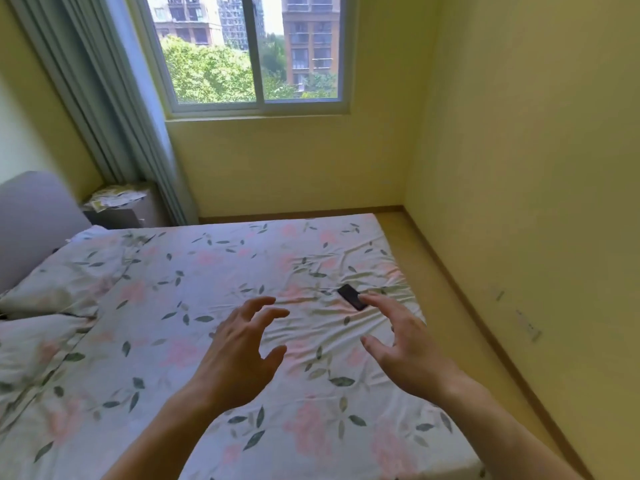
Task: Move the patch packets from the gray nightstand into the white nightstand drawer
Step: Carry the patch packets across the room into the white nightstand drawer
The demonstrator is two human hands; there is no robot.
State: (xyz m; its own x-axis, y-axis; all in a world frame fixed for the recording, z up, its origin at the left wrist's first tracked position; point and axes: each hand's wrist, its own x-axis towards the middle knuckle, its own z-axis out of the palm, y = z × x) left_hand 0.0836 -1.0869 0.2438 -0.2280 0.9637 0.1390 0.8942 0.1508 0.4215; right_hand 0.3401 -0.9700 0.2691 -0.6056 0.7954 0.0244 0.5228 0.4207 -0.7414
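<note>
A pile of green-and-white patch packets (116, 197) lies on top of the gray nightstand (145, 216), far left beside the curtain and the bed's headboard. My left hand (239, 348) hovers over the middle of the bed with fingers spread and loosely bent, holding nothing. My right hand (401, 341) is out over the bed too, fingers straight, its fingertips just over the near end of a small black phone-like object (349, 295). The white nightstand is not in view.
A floral sheet covers the bed (207, 289), with pillows (55, 289) at the left. A gray headboard (31, 216) stands at far left. A strip of wooden floor (460, 289) runs between the bed and the right wall. Curtain (114, 116) and window at the back.
</note>
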